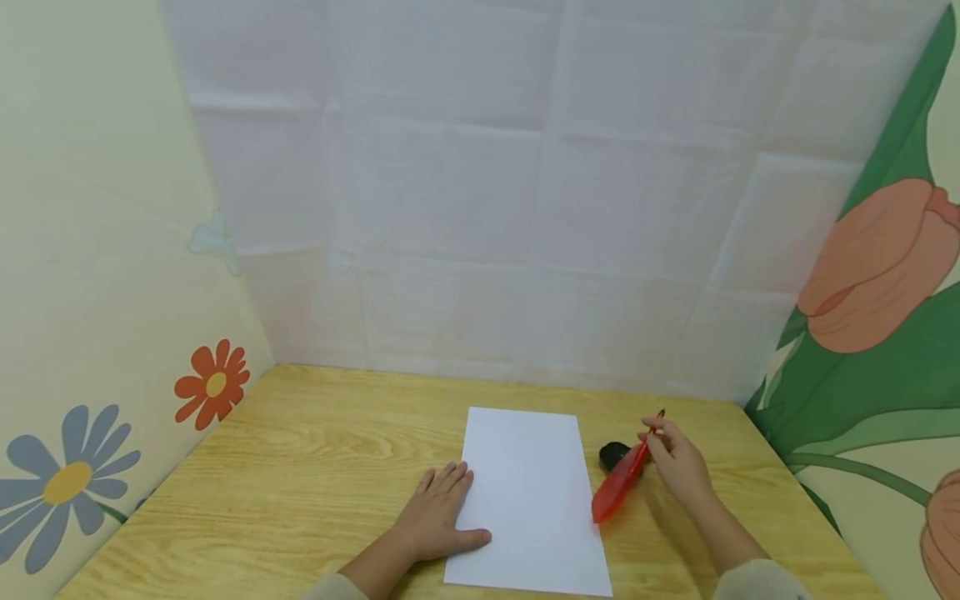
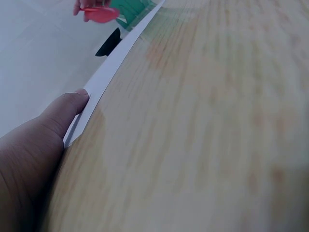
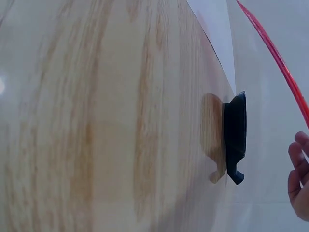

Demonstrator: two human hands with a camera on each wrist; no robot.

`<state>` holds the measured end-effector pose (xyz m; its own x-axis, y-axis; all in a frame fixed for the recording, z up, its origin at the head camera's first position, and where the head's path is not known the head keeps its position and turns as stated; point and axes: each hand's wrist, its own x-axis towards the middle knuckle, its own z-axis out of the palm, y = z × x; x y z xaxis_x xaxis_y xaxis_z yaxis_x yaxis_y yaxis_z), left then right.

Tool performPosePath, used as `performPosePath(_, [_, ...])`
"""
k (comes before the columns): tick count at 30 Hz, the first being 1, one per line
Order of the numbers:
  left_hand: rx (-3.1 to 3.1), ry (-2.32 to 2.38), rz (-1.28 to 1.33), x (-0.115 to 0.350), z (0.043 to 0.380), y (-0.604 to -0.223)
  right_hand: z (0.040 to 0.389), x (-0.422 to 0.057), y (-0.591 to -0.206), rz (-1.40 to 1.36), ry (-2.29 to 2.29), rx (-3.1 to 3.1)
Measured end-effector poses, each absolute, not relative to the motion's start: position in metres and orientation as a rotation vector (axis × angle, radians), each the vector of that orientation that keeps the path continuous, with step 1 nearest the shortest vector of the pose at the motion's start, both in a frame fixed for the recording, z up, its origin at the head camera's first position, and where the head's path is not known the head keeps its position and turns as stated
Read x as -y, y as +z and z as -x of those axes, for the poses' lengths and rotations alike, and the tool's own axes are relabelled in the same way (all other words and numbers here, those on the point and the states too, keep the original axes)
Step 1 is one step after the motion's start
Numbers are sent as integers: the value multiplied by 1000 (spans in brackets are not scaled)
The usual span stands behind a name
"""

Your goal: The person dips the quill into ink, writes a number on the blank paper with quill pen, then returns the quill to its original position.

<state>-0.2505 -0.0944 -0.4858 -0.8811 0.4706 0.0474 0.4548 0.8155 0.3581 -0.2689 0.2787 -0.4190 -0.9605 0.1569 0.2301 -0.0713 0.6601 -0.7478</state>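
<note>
A red feather pen (image 1: 619, 493) is pinched in my right hand (image 1: 681, 468) near its dark tip. The tip points up and away, while the plume slants down to the left, overlapping the right edge of a white sheet of paper (image 1: 528, 500) in the head view. Fingers spread, my left hand (image 1: 435, 521) rests at the paper's left edge, its thumb (image 2: 70, 106) lying over the sheet. Between paper and right hand sits a small black dish (image 3: 235, 125) with a short curved handle-like part; the plume partly covers it in the head view.
The wood-grain table (image 1: 337, 467) meets a creased white cloth (image 1: 450, 208) at the back. Flower-printed panels stand along both sides, with an orange flower (image 1: 215, 383) on the left and a large tulip (image 1: 877, 267) on the right.
</note>
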Motion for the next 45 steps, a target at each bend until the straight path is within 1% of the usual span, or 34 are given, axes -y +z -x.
performPosePath(10, [-2963, 551, -761, 95, 251, -488, 273, -278, -422, 95, 1213, 2558])
performPosePath(19, [-2954, 550, -740, 94, 250, -488, 271, -278, -426, 154, 1114, 2529])
performPosePath(29, [-2956, 549, -738, 94, 251, -488, 269, -280, -426, 212, 1198, 2494])
performPosePath(38, [-2962, 552, -750, 95, 251, -487, 271, -282, -431, 170, 1285, 2444])
performPosePath(45, [-2962, 553, -755, 95, 250, -486, 272, -283, -433, 196, 1277, 2390])
